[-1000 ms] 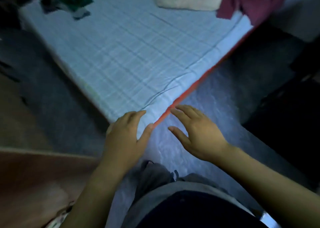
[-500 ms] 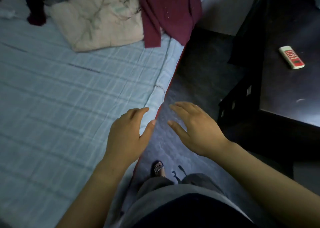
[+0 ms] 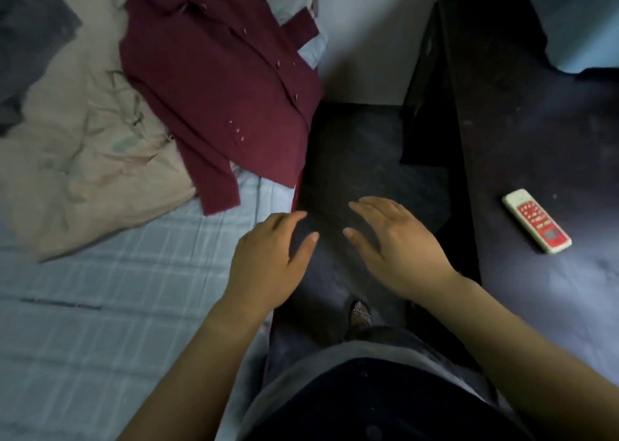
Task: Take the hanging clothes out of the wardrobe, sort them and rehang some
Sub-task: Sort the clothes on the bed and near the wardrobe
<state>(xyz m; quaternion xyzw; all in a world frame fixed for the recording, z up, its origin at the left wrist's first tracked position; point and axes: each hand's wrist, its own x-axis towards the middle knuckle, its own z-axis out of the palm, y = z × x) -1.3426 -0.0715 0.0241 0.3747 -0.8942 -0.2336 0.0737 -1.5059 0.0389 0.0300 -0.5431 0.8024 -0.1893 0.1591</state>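
Hovering left grip (image 3: pixel 268 263), right grip (image 3: pixel 398 249), loose

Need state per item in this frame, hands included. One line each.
left hand: open, empty, over the bed edge
right hand: open, empty, above the floor
maroon shirt: lying spread on bed, overlapping beige garment
beige garment: crumpled on bed
remote: face up on dark table

Dim bluish light, soft overall blur; wide-angle bending at edges, deep shadow at right
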